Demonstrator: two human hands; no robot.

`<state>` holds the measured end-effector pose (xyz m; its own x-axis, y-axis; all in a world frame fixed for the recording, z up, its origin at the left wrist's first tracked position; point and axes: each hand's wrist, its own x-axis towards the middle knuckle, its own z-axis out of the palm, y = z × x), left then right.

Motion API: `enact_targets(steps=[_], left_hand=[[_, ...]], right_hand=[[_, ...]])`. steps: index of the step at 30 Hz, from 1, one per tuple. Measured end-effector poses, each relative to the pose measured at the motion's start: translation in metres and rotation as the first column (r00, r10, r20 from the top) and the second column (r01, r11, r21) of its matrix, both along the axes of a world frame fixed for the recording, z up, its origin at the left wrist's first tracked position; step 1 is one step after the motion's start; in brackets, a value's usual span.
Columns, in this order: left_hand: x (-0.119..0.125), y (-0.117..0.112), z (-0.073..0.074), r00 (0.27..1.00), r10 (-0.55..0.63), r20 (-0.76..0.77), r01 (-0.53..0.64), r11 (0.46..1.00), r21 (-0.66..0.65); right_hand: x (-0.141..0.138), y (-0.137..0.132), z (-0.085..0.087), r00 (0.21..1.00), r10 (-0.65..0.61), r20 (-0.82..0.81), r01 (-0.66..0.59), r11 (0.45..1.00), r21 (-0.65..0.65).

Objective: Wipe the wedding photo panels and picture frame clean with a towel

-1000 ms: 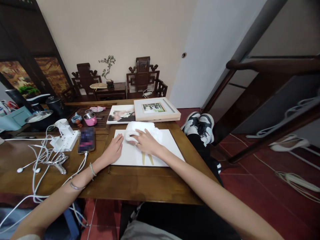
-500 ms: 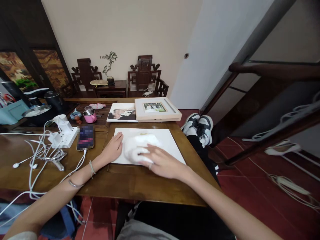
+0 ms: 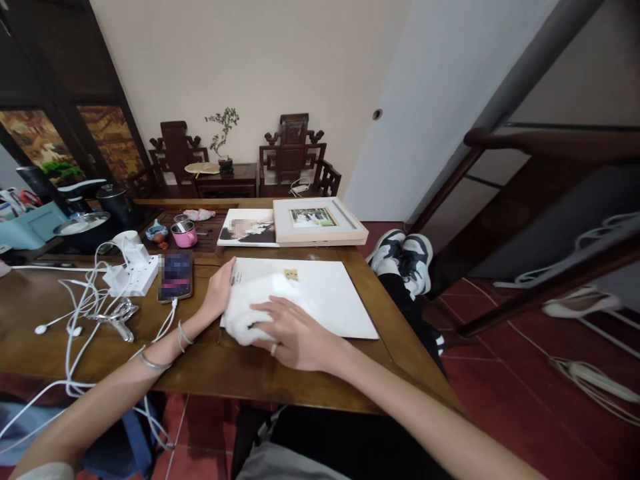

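Just right of the phone point(image 3: 175, 275), the left hand point(image 3: 217, 293) rests flat, fingers together, steadying the white board point(image 3: 330, 300) on the table, while the right hand point(image 3: 293, 337), fingers laid flat, presses a white cloth point(image 3: 243, 308) onto the board's near-left corner, apparently mid-wipe; a further stroke calls for even pressure and a steady board.

Two chairs point(image 3: 176, 152) point(image 3: 294, 143), two sneakers point(image 3: 387, 248) point(image 3: 419, 257), one picture frame point(image 3: 281, 229), one phone point(image 3: 175, 275), one cloth point(image 3: 244, 308), one white board point(image 3: 340, 301).

Right hand point(image 3: 293, 337) pressing white cloth point(image 3: 253, 307) on white board point(image 3: 330, 297); left hand point(image 3: 220, 290) at its edge
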<state>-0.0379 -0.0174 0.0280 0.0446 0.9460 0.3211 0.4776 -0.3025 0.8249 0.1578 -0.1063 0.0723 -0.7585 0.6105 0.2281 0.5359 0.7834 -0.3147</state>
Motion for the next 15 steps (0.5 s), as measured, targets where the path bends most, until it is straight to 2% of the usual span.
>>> enact_targets(steps=[3,7,9,11,15], left_hand=[[0.003,-0.003,-0.003,0.985,-0.079,-0.154,0.089,0.994,0.059],[0.004,-0.005,-0.011,0.884,-0.209,-0.418,0.237,0.972,0.014],[0.003,-0.004,-0.015,0.833,-0.235,-0.501,0.267,0.964,-0.008],[0.001,-0.004,-0.016,0.805,-0.233,-0.545,0.276,0.961,-0.003],[0.001,-0.004,-0.015,0.797,-0.217,-0.563,0.278,0.96,0.023]], right_hand=[[0.026,0.01,0.01,0.996,-0.09,-0.011,0.089,0.99,-0.111],[0.039,0.061,0.007,0.936,-0.353,-0.011,0.345,0.921,-0.181],[0.029,0.088,0.003,0.896,-0.443,-0.032,0.428,0.881,-0.203],[0.009,0.11,0.0,0.877,-0.476,-0.06,0.454,0.864,-0.215],[-0.032,0.13,0.0,0.899,-0.426,-0.098,0.396,0.888,-0.232]])
